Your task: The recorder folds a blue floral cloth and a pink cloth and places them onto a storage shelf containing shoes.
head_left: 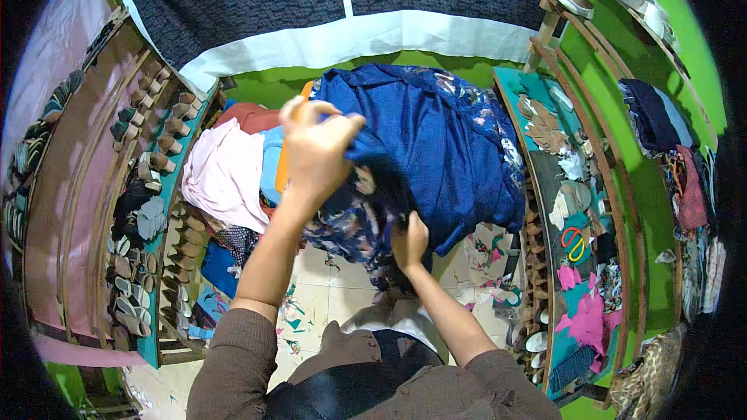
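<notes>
My left hand (317, 148) is raised over the pile, fingers closed on a bunched edge of dark blue floral cloth (350, 237). Lower and to the right, my right hand (411, 243) grips another part of this cloth, which hangs between both hands toward my lap. Motion slightly blurs the left hand and the bunched part. Just behind spreads a large plain blue cloth (443, 155), with a floral part along its right side. Left of my left hand lie a pale pink cloth (226, 167) and a strip of orange cloth (282, 167).
Shelves of wooden shoe forms and shoes (136, 276) stand at the left. On the right rack lie scissors with red and yellow handles (573, 243), pink scraps (587, 319) and brown scraps (542, 124). Small offcuts litter the tiled floor (319, 295). A dark curtain (233, 8) hangs behind.
</notes>
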Action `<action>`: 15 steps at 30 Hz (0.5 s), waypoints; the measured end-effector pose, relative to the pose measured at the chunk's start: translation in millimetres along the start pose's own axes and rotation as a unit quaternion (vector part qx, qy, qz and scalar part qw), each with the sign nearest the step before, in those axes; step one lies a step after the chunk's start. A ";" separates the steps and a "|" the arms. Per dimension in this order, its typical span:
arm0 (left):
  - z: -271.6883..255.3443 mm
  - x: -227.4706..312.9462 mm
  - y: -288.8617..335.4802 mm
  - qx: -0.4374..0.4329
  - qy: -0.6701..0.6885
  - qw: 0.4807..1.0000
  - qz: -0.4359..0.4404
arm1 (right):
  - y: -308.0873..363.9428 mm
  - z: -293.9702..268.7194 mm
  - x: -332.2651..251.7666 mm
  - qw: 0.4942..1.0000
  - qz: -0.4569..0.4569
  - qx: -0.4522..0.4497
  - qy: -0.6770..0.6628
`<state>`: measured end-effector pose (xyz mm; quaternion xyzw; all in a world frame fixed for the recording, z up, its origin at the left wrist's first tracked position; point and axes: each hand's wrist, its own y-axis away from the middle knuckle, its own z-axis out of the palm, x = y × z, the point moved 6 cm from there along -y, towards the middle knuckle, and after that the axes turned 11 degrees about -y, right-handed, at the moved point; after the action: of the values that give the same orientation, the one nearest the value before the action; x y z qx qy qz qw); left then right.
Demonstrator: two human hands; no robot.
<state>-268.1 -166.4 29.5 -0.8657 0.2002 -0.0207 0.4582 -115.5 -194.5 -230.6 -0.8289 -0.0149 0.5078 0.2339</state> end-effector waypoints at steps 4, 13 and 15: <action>-18.1 -50.9 2.9 0.011 -0.071 0.994 -0.082 | 8.4 -39.3 77.8 0.990 0.107 -0.034 -0.085; 74.5 2.7 47.9 -0.349 0.065 0.932 -0.069 | -143.6 -115.7 -25.0 0.978 -0.159 0.013 -0.134; 77.9 52.8 55.7 -0.258 0.137 0.956 -0.028 | -137.3 -82.5 -74.4 0.971 -0.119 -0.120 -0.171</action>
<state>-220.7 -152.4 -68.1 -0.9487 0.2350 -0.0994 0.1869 -52.2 -122.6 -82.3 -0.7442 -0.2141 0.6050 0.1851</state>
